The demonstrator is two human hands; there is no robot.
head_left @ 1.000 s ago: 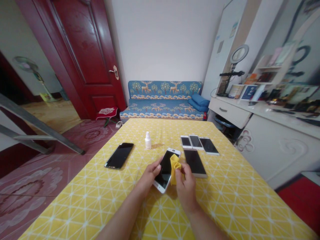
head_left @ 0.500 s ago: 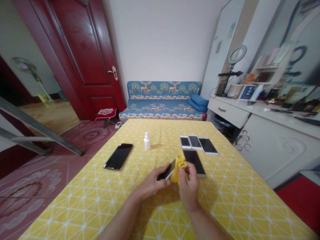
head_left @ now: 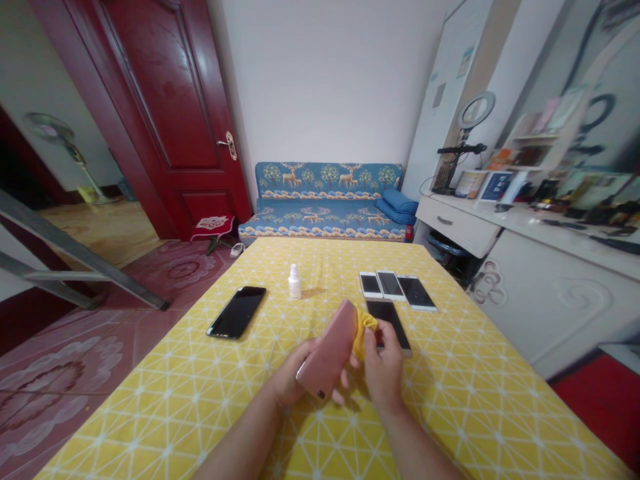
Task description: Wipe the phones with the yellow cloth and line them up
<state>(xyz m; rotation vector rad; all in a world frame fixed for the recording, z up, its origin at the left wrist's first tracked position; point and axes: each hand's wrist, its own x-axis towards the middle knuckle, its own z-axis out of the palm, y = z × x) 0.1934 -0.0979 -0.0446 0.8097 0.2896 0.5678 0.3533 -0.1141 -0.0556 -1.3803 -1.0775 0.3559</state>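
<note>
My bare forearms reach forward, slanting inward toward each other. My left hand is curled in a grip, its fingertips poking out rightward, while my right hand pinches between thumb and fingers.

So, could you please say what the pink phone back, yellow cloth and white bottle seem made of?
Pink phone back: metal or plastic, satin, by its soft sheen. Yellow cloth: matt fabric, by its folds. White bottle: smooth, probably plastic; opaque white.

Yellow-clothed table: white bottle, black phone left, four phones right.
</note>
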